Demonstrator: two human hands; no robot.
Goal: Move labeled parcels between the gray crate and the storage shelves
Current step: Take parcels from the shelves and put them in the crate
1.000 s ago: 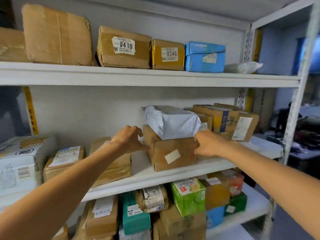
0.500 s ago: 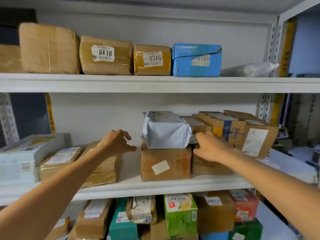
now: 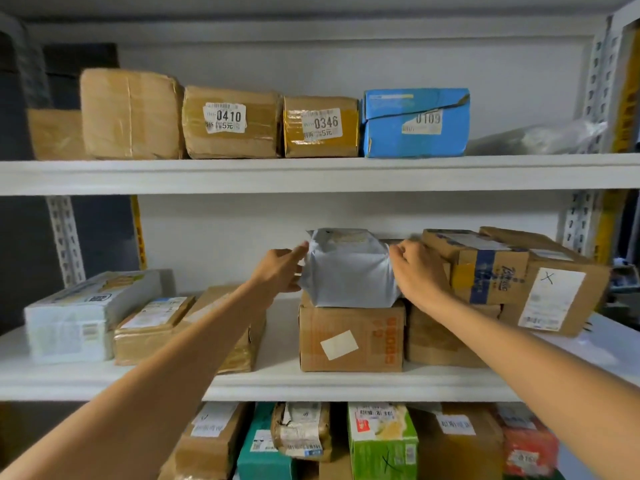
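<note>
Parcel: grey plastic-wrapped parcel (image 3: 349,271) laid on brown cardboard box (image 3: 349,337), white middle shelf (image 3: 277,379).
Change: hands raised from box to parcel; lift judged imminent.
Grasp: left hand (image 3: 277,271) extended against left flank; right hand (image 3: 419,271) curled over right edge.

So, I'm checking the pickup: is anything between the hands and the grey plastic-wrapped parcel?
Nothing visible. The left hand touches and the right hand grips the sides of the grey plastic-wrapped parcel, on a brown cardboard box.
</note>
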